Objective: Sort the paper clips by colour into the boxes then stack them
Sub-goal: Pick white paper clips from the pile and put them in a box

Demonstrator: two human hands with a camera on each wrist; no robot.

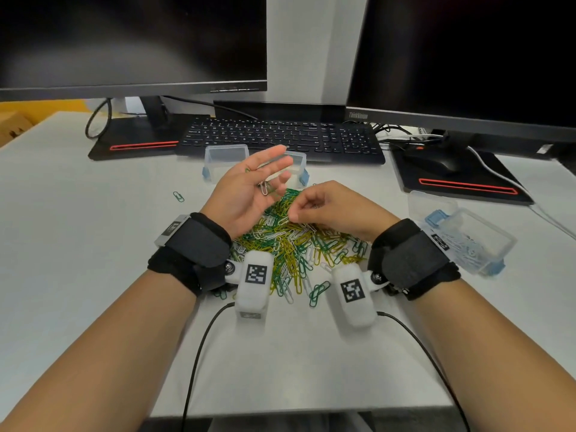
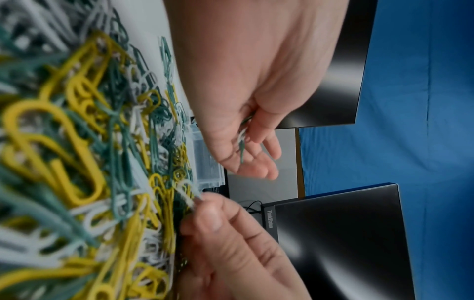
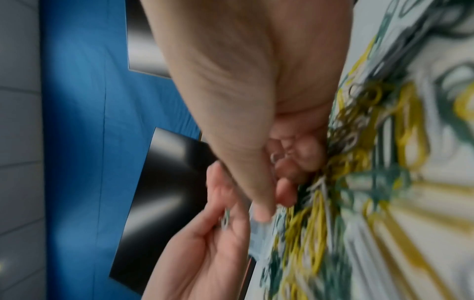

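A pale desk [image 1: 78, 244] carries a heap of green, yellow and white paper clips [image 1: 290, 244] near its middle. Clear boxes stand beyond it [image 1: 226, 157] and to the right [image 1: 467, 241]. Over the heap, the left hand [image 1: 249, 188] lies palm-up with fingers spread, cradling clips, and the right hand [image 1: 324, 207] pinches a white clip [image 2: 188, 195].

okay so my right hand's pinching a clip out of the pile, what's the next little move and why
Probably lift that white clip clear of the pile and drop it into your upturned left hand, which already carries a few clips. The right hand pinches it right at the tangle, so pull gently.
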